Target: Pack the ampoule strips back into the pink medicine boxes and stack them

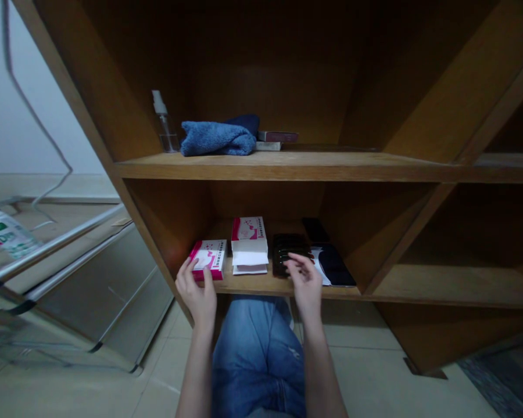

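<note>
An open pink-and-white box (249, 247) is lying on the lower shelf (248, 284). Left of this box, the left hand (200, 295) is spreading against a closed pink-and-white carton (212, 255). Right of the open box, the right hand (308, 284) is hanging before a dark ridged object (280, 251), contact being unclear. Above the open box, a blue cloth (218, 139) is resting on the upper shelf (287, 168).

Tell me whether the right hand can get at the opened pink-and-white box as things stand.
Likely yes: the right hand is close by, and the opened box has its white flaps toward the front of the shelf, apparently unobstructed. The left hand is at the other box.
</note>
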A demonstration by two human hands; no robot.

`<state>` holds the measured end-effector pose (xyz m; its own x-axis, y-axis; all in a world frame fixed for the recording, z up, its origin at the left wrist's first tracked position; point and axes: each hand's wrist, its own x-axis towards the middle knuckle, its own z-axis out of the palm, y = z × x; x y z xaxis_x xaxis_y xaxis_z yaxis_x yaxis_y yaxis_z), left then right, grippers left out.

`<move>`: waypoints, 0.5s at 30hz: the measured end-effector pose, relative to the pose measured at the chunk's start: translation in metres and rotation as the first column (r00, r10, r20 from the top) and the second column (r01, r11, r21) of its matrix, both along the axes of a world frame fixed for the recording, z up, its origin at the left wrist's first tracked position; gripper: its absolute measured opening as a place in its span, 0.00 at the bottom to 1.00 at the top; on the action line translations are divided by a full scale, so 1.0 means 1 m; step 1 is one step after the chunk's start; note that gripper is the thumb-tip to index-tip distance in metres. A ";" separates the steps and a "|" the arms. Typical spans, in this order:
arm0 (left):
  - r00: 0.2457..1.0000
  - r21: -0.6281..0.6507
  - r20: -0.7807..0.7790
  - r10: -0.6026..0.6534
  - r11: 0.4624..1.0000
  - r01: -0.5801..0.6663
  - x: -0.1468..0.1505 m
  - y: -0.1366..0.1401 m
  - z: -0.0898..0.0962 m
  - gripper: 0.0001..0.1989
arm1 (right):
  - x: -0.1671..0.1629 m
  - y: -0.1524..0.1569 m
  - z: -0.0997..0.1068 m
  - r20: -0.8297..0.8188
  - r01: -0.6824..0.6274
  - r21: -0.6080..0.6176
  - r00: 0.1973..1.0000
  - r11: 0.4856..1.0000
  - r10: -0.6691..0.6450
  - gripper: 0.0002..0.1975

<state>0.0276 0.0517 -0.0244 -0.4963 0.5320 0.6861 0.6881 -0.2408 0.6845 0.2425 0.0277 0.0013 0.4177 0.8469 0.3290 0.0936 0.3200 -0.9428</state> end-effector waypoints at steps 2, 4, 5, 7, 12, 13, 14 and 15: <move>0.984 0.006 0.105 -0.141 0.990 0.141 0.021 -0.007 0.008 0.12 | 0.023 0.002 -0.005 0.057 0.204 0.022 0.977 0.979 -0.205 0.15; 0.893 -0.037 0.274 -0.357 0.924 0.380 0.042 -0.009 0.013 0.11 | 0.039 0.004 -0.013 0.162 0.280 0.032 0.946 0.960 -0.281 0.16; 0.814 -0.042 0.363 -0.453 0.865 0.500 0.051 -0.009 0.013 0.11 | 0.045 0.005 -0.017 0.218 0.302 0.031 0.928 0.953 -0.301 0.17; 0.635 -0.042 0.506 -0.583 0.719 0.694 0.069 -0.008 0.012 0.12 | 0.052 0.008 -0.025 0.299 0.331 0.028 0.898 0.943 -0.323 0.20; 0.365 -0.039 0.726 -0.583 0.495 0.868 0.102 -0.007 0.006 0.25 | 0.051 0.011 -0.033 0.322 0.279 -0.019 0.911 0.960 -0.258 0.26; 0.336 -0.032 0.749 -0.571 0.476 0.879 0.106 -0.007 0.007 0.27 | 0.050 0.012 -0.033 0.321 0.259 -0.037 0.918 0.965 -0.234 0.27; 0.311 -0.024 0.768 -0.559 0.461 0.887 0.110 -0.008 0.007 0.29 | 0.049 0.012 -0.034 0.317 0.246 -0.054 0.923 0.968 -0.217 0.27; 0.291 -0.016 0.783 -0.550 0.449 0.893 0.112 -0.008 0.008 0.31 | 0.048 0.012 -0.034 0.310 0.237 -0.068 0.928 0.969 -0.205 0.28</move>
